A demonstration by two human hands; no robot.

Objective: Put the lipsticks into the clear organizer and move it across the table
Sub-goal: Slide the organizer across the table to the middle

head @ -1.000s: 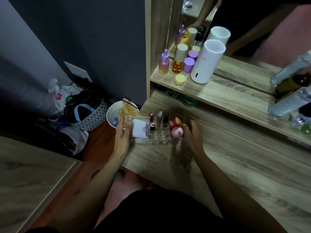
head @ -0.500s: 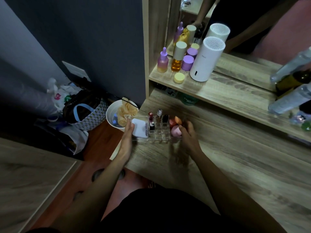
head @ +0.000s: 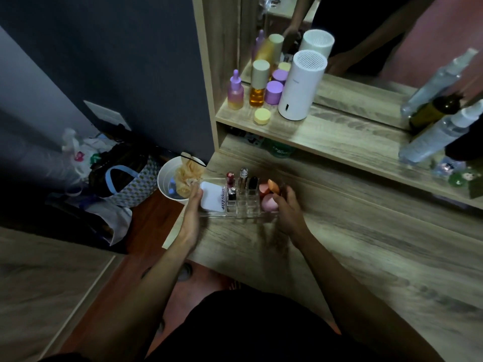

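**A:** Where are your hands right now?

**B:** Your left hand (head: 192, 212) sits at the nine o'clock end of the clear organizer (head: 239, 214), and your right hand (head: 288, 212) at its three o'clock end. You have it bracketed between them.

**A:** How far open are the fingers?

**B:** On the left, your fingers (head: 194, 195) lie nearly straight and close together, flat against the end wall, with the tips up by the white compact (head: 213, 195) in the end compartment. On the right, your fingers are loosely curled, touching the end beside the pink sponge (head: 268, 202) and the orange sponge (head: 273, 185). Neither hand is closed into a fist; both press the sides. Whether the organizer rests on the table (head: 366, 244) or is lifted just off it, I cannot tell.

**A:** And the lipsticks?

**B:** They stand upright in the middle slots: a red lipstick (head: 230, 178) and a silver-capped one (head: 231, 194) toward nine o'clock, a clear-capped tube (head: 243, 176) at centre, a black lipstick (head: 252, 182) toward three.

**A:** Where is the organizer on the table?

**B:** Near the table's nine o'clock edge, close to its far corner. A white bucket (head: 167, 184) stands on the floor just past that edge, and the shelf (head: 326, 137) of bottles lies toward twelve o'clock.
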